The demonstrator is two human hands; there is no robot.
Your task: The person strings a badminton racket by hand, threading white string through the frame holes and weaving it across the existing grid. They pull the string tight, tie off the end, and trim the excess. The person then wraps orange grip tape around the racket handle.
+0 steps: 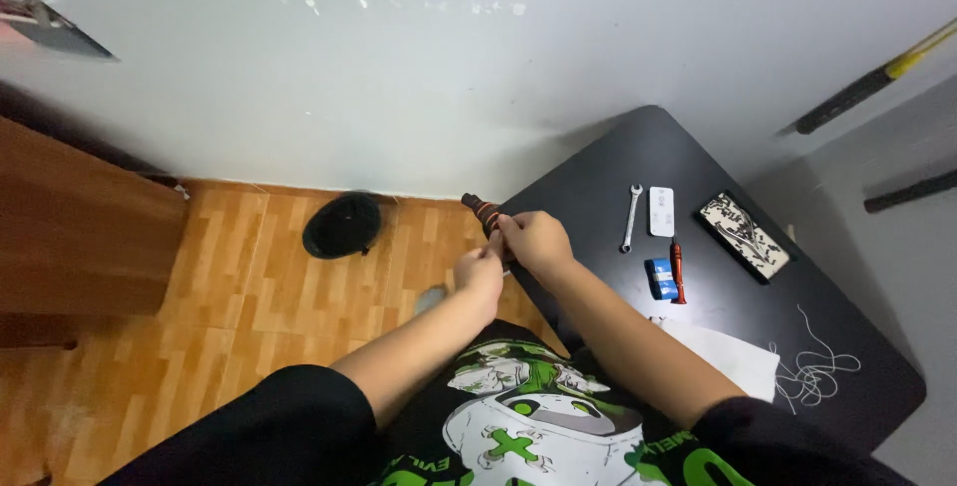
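While you sit at the desk (598, 182) corner, your left hand (478, 275) pinches something small I can't make out, and your right hand (536, 240) closes around a dark orange-banded tool (482, 212). Further right, the wrench (631, 215), the screwdriver (677, 269) and the loose string (817, 371) lie untouched.

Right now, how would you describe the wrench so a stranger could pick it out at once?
Start at the black table on the right, by the white wall. The wrench lies near its far end, just left of a white remote-like device. It is the only slim, all-silver metal tool there; the screwdriver nearby has a red handle.
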